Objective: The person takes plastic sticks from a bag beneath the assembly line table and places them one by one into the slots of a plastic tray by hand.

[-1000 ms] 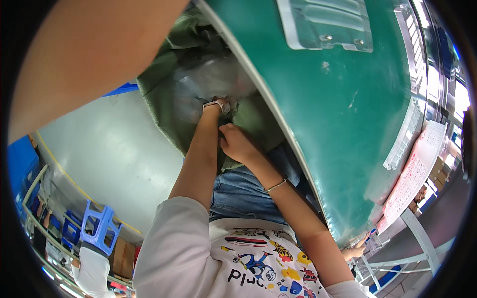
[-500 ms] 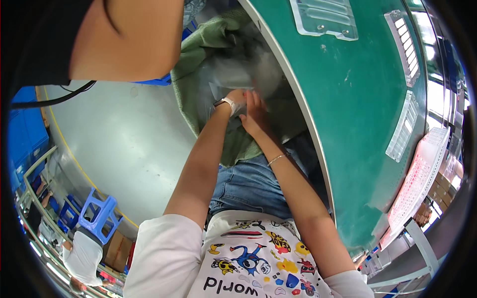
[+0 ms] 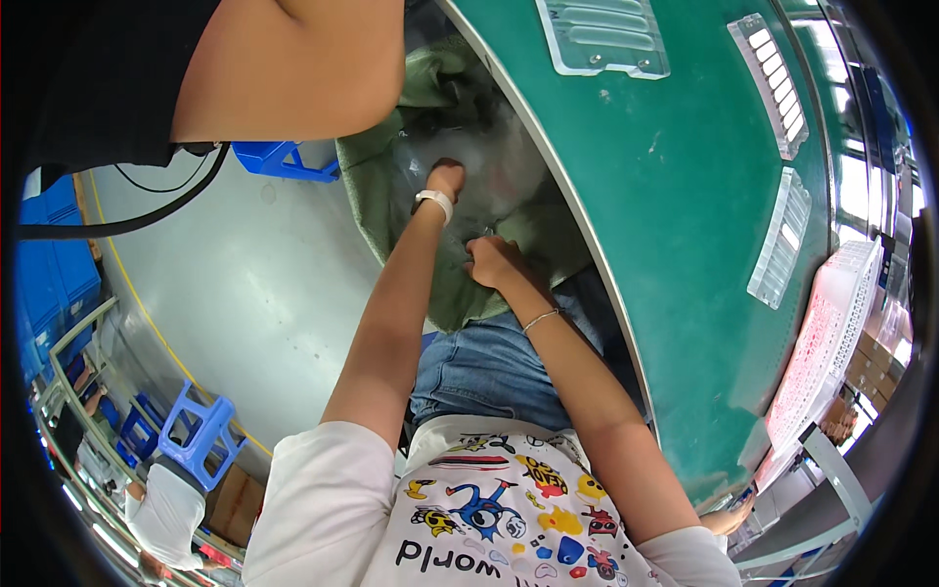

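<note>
A green woven sack (image 3: pixel 372 205) gapes beside the table, with hazy, clear plastic bag material (image 3: pixel 489 157) inside it. My left hand (image 3: pixel 447 178), a white band on its wrist, is closed in a fist over the plastic, deeper in the sack. Nearer my lap, my right hand (image 3: pixel 496 262) is curled with its fingers pinched on a shiny edge of the clear plastic. The hands are apart, the left one farther away. Blur and reflections hide the plastic's full outline and what lies in it.
A green-topped table (image 3: pixel 675 225) curves along my right, bearing clear plastic fixtures (image 3: pixel 603 37) and a pinkish-white perforated basket (image 3: pixel 817 352). Another person's arm (image 3: pixel 293 73) reaches in at upper left. Blue stools (image 3: pixel 201 435) stand on the grey floor (image 3: pixel 264 284).
My hands, close together before, have separated: the left moved farther away, the right came nearer my lap, and both closed. The other person's arm shifted right in view.
</note>
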A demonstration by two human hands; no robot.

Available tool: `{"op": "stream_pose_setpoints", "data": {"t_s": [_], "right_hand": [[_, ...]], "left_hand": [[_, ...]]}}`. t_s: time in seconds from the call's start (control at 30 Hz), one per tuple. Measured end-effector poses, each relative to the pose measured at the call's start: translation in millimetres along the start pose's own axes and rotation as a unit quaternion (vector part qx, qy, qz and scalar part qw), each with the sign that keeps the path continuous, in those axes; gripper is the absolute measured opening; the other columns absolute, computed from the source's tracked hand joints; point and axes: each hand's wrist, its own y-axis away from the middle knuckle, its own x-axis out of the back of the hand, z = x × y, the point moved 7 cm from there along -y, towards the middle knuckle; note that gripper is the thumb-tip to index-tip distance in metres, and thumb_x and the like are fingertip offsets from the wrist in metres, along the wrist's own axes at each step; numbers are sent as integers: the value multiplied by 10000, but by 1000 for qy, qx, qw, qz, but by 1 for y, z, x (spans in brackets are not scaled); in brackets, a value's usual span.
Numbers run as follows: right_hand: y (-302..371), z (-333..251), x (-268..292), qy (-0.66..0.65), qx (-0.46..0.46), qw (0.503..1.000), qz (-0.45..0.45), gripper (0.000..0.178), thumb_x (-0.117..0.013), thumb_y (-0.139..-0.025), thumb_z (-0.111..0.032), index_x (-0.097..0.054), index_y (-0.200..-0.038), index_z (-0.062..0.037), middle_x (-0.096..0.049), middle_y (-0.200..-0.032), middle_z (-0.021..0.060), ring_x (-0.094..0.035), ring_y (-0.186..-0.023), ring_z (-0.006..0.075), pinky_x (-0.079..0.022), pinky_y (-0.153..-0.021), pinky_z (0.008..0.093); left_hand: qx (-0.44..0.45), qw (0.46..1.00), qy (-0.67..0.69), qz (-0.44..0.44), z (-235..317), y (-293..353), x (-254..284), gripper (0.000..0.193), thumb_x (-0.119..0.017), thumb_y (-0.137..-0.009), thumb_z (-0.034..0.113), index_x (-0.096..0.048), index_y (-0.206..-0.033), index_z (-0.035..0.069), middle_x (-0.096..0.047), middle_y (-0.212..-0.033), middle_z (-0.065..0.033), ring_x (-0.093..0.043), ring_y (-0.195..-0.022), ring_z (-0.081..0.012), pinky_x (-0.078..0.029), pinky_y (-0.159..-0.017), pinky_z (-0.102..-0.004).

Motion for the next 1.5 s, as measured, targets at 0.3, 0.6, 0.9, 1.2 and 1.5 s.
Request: {"op": "stream_pose_setpoints", "data": {"t_s": [0.3,0.6,0.9,1.2,1.5], "right_hand": [[14,69,-8,-72,-76,994,3,291,-586,-827,-226,-635,-1041,-35,-624,-1078,188,-588,-1008,384,-480,-859,458],[22,88,-11,-99,-87,991,24,233,-580,-800,-175,-646,-955,-13,-632,-984,229,-605,-930,392,-493,-796,463],[22,75,1,-105,-69,991,45,245,-573,-838,-207,-595,-980,-9,-614,-1041,199,-573,-990,389,-467,-827,458],[21,86,-8,-101,-72,991,49,252,-582,-840,-235,-601,-1008,-49,-633,-1031,150,-596,-994,343,-479,-841,447],[19,77,-7,-106,-65,991,53,231,-573,-841,-225,-583,-970,-33,-621,-1032,166,-580,-991,364,-473,-824,455]], "left_hand": [[-67,994,-81,2,203,48,-47,456,-687,-769,311,-516,-1127,87,-637,-1034,-190,-607,-982,-372,-488,-839,-455],[-146,957,-232,-95,217,32,-97,502,-720,-759,325,-527,-1157,87,-587,-1160,-161,-584,-1036,-355,-478,-869,-438],[-179,966,-187,-20,180,22,-88,229,-488,-865,229,-640,-963,89,-642,-1001,-177,-610,-939,-370,-485,-807,-453],[-119,980,-157,-39,179,38,-88,320,-519,-880,396,-697,-951,139,-662,-991,-135,-618,-923,-348,-483,-820,-446],[-152,977,-147,-18,189,38,-72,387,-592,-810,387,-639,-1097,131,-632,-1100,-120,-576,-1052,-316,-458,-889,-438]]}}
